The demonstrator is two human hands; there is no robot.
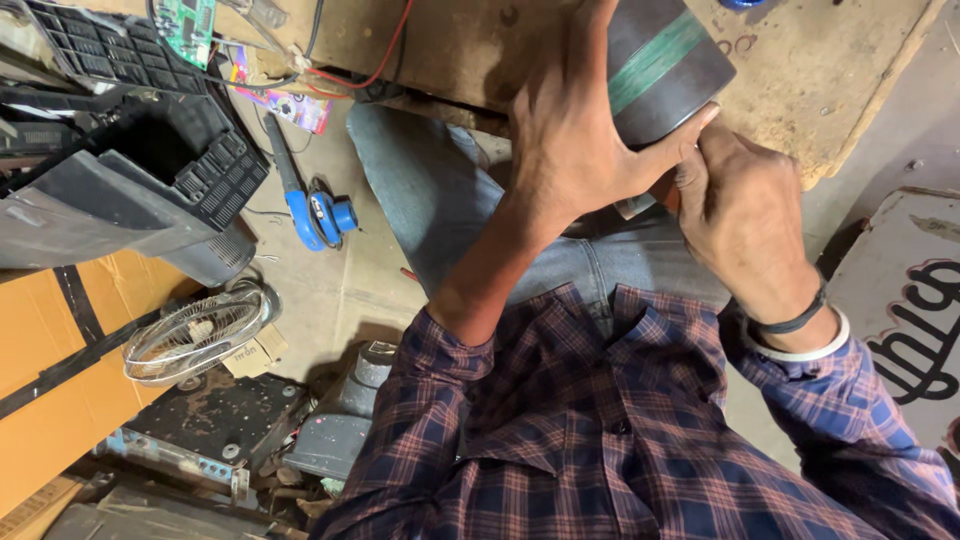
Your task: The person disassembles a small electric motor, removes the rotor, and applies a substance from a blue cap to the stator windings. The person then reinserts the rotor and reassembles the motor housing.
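Note:
A dark grey cylinder (660, 65) with a green band around it rests at the edge of a worn wooden bench (800, 70). My left hand (580, 130) wraps over its side, thumb pressed against its lower rim. My right hand (740, 210) is closed at the cylinder's lower end, its fingers curled around something small that I cannot make out. Both hands are above my lap, with blue jeans and a plaid shirt below them.
On the floor at left lie a blue hand tool (315, 210), a small wire fan guard (195, 335), black plastic casings (120, 170), a cardboard box (50, 370) and metal parts (200, 430). A green circuit board (188, 25) and red wire (385, 50) hang at top left.

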